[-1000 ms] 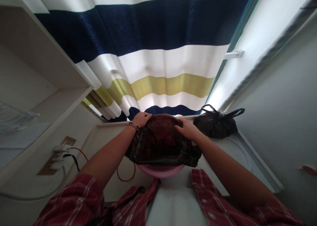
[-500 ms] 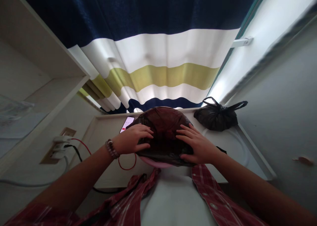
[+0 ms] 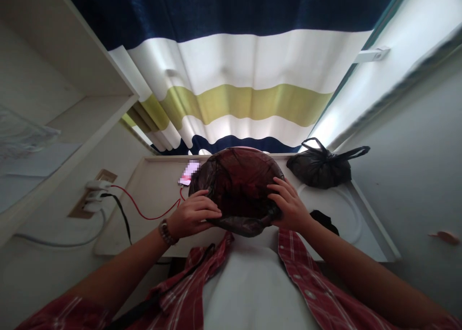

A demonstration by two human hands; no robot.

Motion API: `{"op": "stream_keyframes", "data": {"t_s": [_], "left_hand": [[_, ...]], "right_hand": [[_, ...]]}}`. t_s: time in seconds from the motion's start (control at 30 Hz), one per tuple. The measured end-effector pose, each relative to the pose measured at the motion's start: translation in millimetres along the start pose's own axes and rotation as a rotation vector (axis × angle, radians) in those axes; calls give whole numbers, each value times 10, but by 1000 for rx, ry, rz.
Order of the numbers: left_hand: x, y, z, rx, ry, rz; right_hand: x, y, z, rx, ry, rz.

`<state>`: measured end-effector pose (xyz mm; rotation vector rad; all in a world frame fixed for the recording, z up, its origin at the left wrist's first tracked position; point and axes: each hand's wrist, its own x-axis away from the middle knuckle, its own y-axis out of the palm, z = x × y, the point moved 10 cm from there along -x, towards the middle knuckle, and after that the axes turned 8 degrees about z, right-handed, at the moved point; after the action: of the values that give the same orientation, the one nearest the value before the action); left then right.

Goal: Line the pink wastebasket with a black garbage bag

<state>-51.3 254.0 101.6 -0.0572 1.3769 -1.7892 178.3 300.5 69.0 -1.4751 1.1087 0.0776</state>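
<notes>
A dark, see-through garbage bag [image 3: 249, 225] lines a round bin, its edge folded out over the rim. A sliver of the bin's pink rim [image 3: 249, 148] shows at the far side. On the near left edge, my left hand [image 3: 195, 215] curls its fingers over the bag, the thumb hidden. My right hand [image 3: 290, 205] wraps the right edge, fingertips inside the mouth and thumb out of sight. The bin's inside is dark and reddish, with no contents to make out.
A tied black plastic bag [image 3: 319, 167] sits on the white desk [image 3: 151, 195] at right, near a small black item [image 3: 324, 221]. A phone [image 3: 189, 172] lies left of the bin, with a red cable [image 3: 151, 218] running to wall plugs [image 3: 96, 195]. A striped curtain [image 3: 245, 101] hangs behind.
Both hands have gone from lying spread over the bag to gripping its rim. The near edge of the bag now covers the pink rim there. The camera view has shifted slightly.
</notes>
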Motion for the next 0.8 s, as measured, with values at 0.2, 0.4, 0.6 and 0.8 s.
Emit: {"op": "stream_keyframes", "data": {"t_s": [0.2,0.4,0.6,0.8], "left_hand": [[319,-196,74,-39,-24,193],[545,-169,-69,-107,-86,134],[492,-494,-177,-92,-262,314],[-99,-632,-423,-160,-369,316]], "right_hand": [[21,85,77,-21,77,-74],[13,126,88,-17,54,-94],[-31,15,-29,-103,64,-68],[-316,-122,220,-233,307,41]]}}
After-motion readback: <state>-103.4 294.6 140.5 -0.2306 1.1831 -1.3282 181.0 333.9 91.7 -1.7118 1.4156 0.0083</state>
